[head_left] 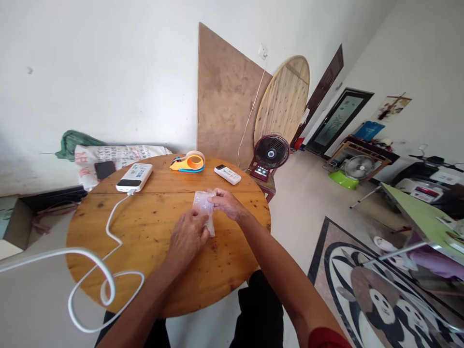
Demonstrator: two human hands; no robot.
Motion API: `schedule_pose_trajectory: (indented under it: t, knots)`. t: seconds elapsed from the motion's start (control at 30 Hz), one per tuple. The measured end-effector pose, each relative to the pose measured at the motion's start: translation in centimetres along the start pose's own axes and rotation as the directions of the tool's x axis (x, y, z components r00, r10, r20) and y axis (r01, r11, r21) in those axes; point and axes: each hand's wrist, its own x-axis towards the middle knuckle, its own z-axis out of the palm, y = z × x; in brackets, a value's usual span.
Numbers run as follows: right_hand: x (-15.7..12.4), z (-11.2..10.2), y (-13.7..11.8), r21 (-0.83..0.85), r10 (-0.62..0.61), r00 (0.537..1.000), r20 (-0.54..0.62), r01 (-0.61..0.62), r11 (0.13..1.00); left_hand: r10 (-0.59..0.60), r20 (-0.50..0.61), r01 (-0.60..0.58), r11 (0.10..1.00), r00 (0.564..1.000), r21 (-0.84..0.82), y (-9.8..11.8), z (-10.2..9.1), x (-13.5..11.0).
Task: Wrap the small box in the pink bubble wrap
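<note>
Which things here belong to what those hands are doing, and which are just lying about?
In the job:
- clear plastic
- left hand, touching it
- right hand, gripping its edge

Apparently lying about:
- tape dispenser, within reach, so possibly involved
- large white device and its cable
- small white device
- dark fan

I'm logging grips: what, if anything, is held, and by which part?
A translucent packet: the right hand pinches its upper right edge. The left hand lies against its lower part; whether it grips cannot be told.
</note>
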Motion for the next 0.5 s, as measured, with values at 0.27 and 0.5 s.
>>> schedule_pose_trajectory:
  t: [0.27, 0.5]
  knots:
    - [-1.2, 0.8, 0.1, -0.022, -0.060, 0.998, -0.023, 0.059, 0.998, -0.103, -0.074, 0.092, 0.985, 0.992, -0.143, -0.1, 1.0, -0.7]
    - [-2.4, 0.7, 0.8, -0.027, -0.143, 0.989, -0.042, 0.142, 0.989, -0.245, -0.116, 0.199, 0.929, 0.963, -0.311, -0.1, 1.1, -1.1]
